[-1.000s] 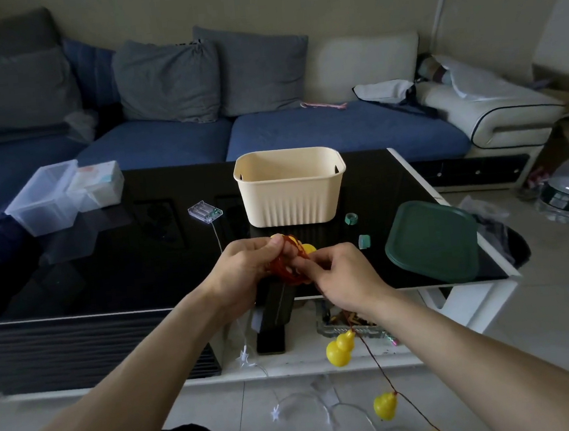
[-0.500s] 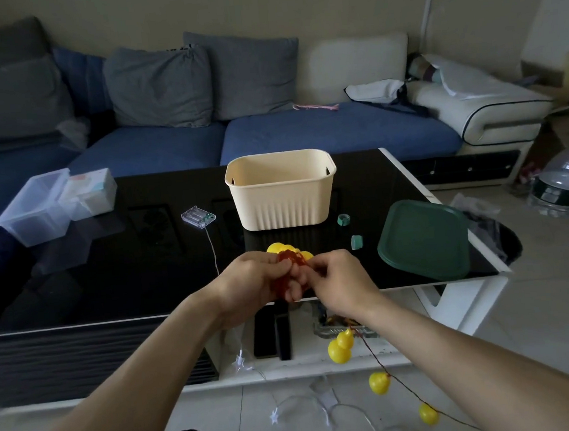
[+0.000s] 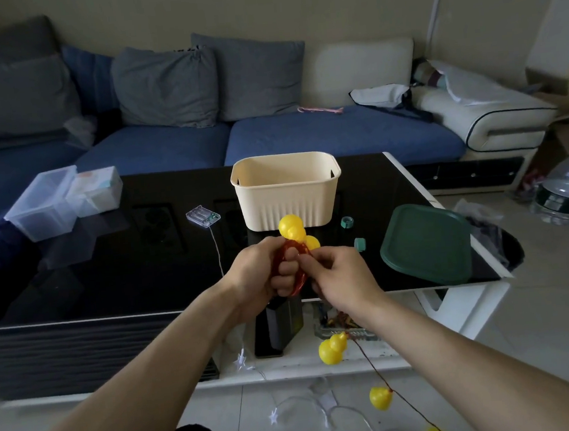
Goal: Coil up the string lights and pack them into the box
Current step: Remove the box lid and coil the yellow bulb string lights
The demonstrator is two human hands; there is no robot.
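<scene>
My left hand (image 3: 262,275) grips a coil of red-wired string lights (image 3: 298,276) wound around its fingers, with yellow gourd bulbs (image 3: 291,228) sticking up above it. My right hand (image 3: 340,275) pinches the red wire right beside the coil. The loose end hangs down past my right wrist, carrying more yellow bulbs (image 3: 332,348) toward the floor. The cream box (image 3: 286,189) stands open on the black table just beyond my hands. Its dark green lid (image 3: 426,244) lies to the right.
A clear battery case (image 3: 202,216) with a thin wire lies left of the box. Clear plastic containers (image 3: 58,200) sit at the table's far left. A second string with star lights (image 3: 303,406) lies on the floor. Small teal pieces (image 3: 347,222) sit by the lid. A blue sofa stands behind.
Both hands rose slightly toward the box. The yellow bulbs on the coil now stick up higher above my left hand, and the hanging bulbs have been drawn upward.
</scene>
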